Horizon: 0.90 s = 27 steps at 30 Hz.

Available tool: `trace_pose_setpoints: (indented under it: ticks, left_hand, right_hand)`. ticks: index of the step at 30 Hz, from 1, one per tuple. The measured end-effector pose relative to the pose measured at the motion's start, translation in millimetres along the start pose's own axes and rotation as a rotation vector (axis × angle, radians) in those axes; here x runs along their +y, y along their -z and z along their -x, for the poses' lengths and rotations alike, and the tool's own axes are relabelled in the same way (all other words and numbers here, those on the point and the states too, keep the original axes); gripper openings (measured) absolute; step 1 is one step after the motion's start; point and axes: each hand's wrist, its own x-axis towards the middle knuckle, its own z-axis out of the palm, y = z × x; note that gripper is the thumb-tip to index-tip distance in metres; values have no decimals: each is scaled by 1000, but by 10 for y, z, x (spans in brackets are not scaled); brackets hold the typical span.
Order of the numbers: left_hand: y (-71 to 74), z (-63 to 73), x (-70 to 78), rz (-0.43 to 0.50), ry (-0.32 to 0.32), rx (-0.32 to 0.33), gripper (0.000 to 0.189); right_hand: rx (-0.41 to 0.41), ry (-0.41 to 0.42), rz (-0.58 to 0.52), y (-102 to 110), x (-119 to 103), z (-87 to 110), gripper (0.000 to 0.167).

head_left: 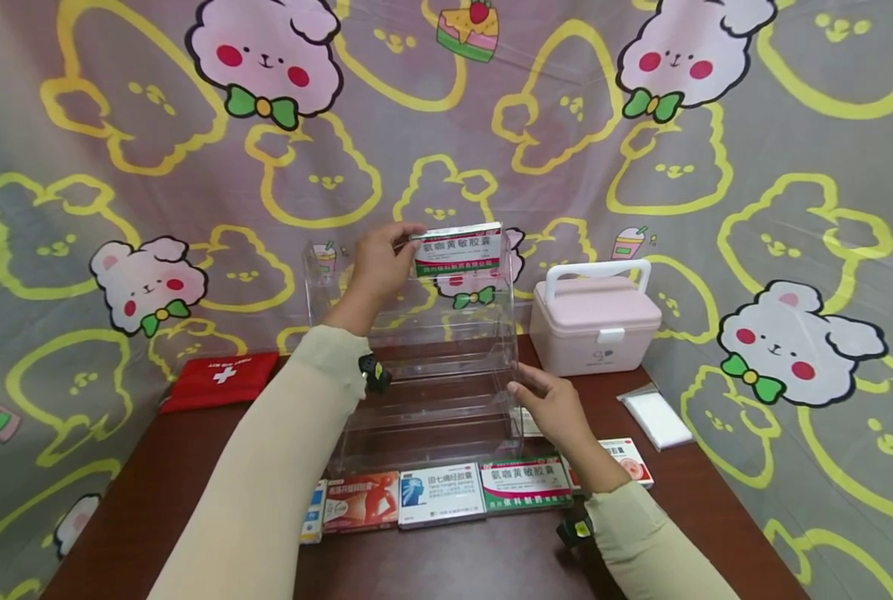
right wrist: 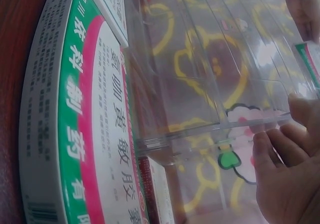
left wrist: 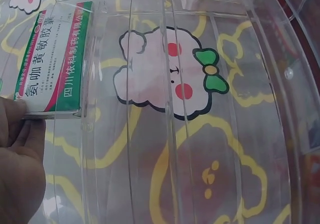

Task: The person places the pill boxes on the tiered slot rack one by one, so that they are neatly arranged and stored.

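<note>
At the top tier of a clear acrylic display rack (head_left: pixel 416 408), my left hand (head_left: pixel 380 265) pinches the left end of a green and white medicine box (head_left: pixel 458 254). That medicine box (left wrist: pixel 57 59) stands upright with its printed front facing out, its lower edge at the tier's clear lip. Lower down, my right hand (head_left: pixel 554 408) is at the rack's right side. In the right wrist view the thumb and fingers of the right hand (right wrist: pixel 287 169) lie on either side of the clear side panel (right wrist: pixel 220 126), gripping its edge.
Several medicine boxes, including a matching green one (head_left: pixel 527 485), a white one (head_left: pixel 442 495) and an orange one (head_left: pixel 361 502), line the rack's front. A pink case (head_left: pixel 596 325), a white packet (head_left: pixel 658 418) and a red first-aid pouch (head_left: pixel 221 381) flank it. A patterned curtain hangs behind.
</note>
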Motion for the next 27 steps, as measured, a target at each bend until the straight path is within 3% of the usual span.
trace_pose_setpoints:
  ticks: [4, 11, 17, 21, 27]
  left_hand:
    - [-17, 7, 13, -47, 2, -42, 31]
    - [-30, 9, 39, -85, -38, -53, 33]
    - [117, 94, 3, 38, -32, -30, 39]
    - [364, 307, -47, 82, -61, 25, 38]
    - [842, 841, -237, 79, -66, 25, 35]
  right_hand:
    - [3, -7, -4, -14, 6, 7, 51]
    - [22, 15, -20, -10, 2, 26, 48]
    - [36, 25, -29, -24, 15, 23, 47]
    - [32, 13, -34, -42, 15, 20, 47]
    - [37, 5, -11, -35, -6, 15, 46]
